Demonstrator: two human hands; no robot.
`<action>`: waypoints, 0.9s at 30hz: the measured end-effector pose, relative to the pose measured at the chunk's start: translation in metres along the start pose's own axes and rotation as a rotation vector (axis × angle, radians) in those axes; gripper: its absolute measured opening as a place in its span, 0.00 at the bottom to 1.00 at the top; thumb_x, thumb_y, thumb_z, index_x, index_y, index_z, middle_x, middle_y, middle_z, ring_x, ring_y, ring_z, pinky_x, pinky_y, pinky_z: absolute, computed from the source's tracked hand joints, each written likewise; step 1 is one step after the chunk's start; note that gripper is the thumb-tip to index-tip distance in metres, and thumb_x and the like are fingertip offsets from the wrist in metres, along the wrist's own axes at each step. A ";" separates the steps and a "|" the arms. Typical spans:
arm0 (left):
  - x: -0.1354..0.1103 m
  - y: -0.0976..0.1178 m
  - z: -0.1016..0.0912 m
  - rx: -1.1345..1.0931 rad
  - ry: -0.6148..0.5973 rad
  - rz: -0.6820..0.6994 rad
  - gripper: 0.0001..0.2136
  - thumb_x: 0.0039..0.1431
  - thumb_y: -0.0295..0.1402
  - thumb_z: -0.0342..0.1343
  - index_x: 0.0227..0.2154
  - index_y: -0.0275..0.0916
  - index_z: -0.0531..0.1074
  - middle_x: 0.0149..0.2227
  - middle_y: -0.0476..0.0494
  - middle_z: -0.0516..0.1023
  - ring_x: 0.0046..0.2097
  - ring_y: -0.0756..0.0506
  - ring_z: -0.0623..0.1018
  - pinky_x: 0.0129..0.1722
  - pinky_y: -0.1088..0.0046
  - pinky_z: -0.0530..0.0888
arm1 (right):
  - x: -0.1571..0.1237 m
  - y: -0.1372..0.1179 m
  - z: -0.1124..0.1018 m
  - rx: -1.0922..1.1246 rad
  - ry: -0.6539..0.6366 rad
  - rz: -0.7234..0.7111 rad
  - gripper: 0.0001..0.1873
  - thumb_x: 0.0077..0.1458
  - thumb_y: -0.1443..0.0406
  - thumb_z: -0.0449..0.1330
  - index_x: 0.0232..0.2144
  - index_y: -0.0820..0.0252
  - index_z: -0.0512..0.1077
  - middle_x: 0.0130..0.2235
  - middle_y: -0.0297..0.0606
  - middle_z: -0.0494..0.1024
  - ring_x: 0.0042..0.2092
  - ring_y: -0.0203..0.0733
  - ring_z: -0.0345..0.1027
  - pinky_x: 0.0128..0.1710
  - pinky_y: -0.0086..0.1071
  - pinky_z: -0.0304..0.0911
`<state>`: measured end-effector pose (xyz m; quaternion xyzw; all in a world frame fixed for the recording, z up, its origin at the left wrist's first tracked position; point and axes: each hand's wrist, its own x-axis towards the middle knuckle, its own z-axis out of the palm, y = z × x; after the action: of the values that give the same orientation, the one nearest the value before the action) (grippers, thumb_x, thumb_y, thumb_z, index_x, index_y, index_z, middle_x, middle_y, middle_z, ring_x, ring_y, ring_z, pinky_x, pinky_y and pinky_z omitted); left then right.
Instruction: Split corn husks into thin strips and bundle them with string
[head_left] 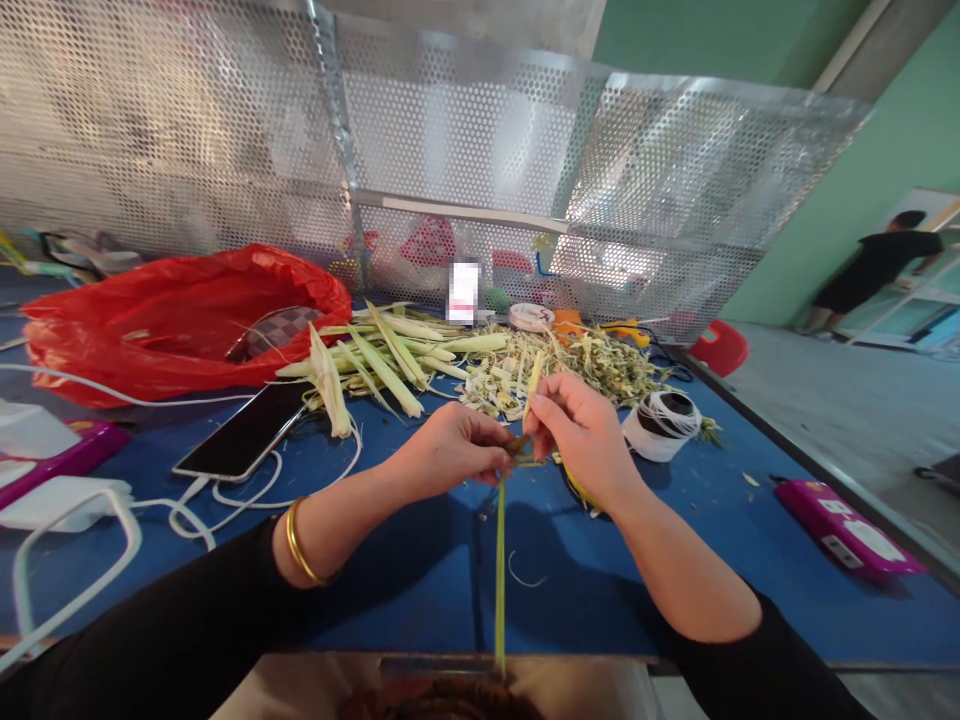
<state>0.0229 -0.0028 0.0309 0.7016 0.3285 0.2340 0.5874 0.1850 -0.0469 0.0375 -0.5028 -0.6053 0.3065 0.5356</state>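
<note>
Near the middle of the blue table, my left hand point(457, 450) pinches a small bundle of plant strips point(516, 446). From this bundle a long green strip point(500, 570) hangs straight down past the table's front edge. Close beside it, my right hand point(574, 430) is closed on a pale yellow-green husk strip point(534, 375) that points upward from the fingers. The two hands almost meet, and the fingertips partly hide the bundle. Behind them lie a pile of green corn husks point(382, 360) and a heap of shredded husk scraps point(585, 365).
A red plastic bag point(180, 310) and a phone point(244, 430) with white cables lie left. To the right are a spool of white thread point(661, 425) and a purple packet point(847, 528). A perforated metal screen point(465, 130) stands behind; a person point(877, 265) bends at a shelf far right.
</note>
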 end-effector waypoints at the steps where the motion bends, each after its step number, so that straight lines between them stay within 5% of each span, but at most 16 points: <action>1: -0.001 -0.002 0.000 0.020 -0.028 -0.005 0.06 0.43 0.27 0.57 0.22 0.39 0.79 0.20 0.49 0.77 0.22 0.50 0.74 0.25 0.76 0.72 | 0.000 0.000 0.000 -0.025 -0.025 0.002 0.09 0.56 0.60 0.55 0.26 0.57 0.63 0.22 0.30 0.72 0.18 0.31 0.63 0.18 0.26 0.59; 7: -0.004 -0.013 0.011 0.051 -0.198 -0.084 0.04 0.42 0.29 0.58 0.22 0.39 0.78 0.19 0.49 0.75 0.22 0.49 0.74 0.25 0.76 0.72 | -0.001 -0.004 0.002 0.189 -0.164 0.168 0.10 0.54 0.62 0.56 0.24 0.59 0.64 0.22 0.31 0.73 0.18 0.31 0.65 0.18 0.25 0.58; 13: -0.006 -0.004 0.004 0.006 -0.216 -0.072 0.05 0.43 0.33 0.62 0.18 0.38 0.75 0.18 0.49 0.74 0.22 0.50 0.74 0.26 0.76 0.72 | 0.001 -0.001 0.005 0.357 0.103 0.234 0.09 0.51 0.61 0.58 0.24 0.59 0.64 0.24 0.32 0.74 0.26 0.36 0.73 0.28 0.29 0.67; 16: -0.005 -0.002 0.002 -0.036 -0.233 -0.091 0.06 0.42 0.34 0.63 0.18 0.38 0.76 0.19 0.48 0.75 0.23 0.50 0.74 0.26 0.76 0.73 | 0.002 0.001 0.007 0.343 0.137 0.200 0.10 0.52 0.60 0.57 0.24 0.59 0.64 0.25 0.32 0.75 0.28 0.36 0.74 0.29 0.29 0.68; 27: -0.004 -0.006 0.021 -0.185 0.006 -0.198 0.08 0.43 0.35 0.63 0.18 0.34 0.76 0.20 0.43 0.77 0.21 0.50 0.74 0.23 0.76 0.72 | -0.002 0.006 0.015 0.310 0.074 0.048 0.06 0.57 0.62 0.53 0.29 0.57 0.64 0.29 0.34 0.78 0.34 0.38 0.74 0.37 0.33 0.68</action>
<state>0.0341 -0.0198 0.0215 0.6078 0.3747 0.2063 0.6690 0.1724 -0.0444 0.0281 -0.4396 -0.5184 0.3902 0.6210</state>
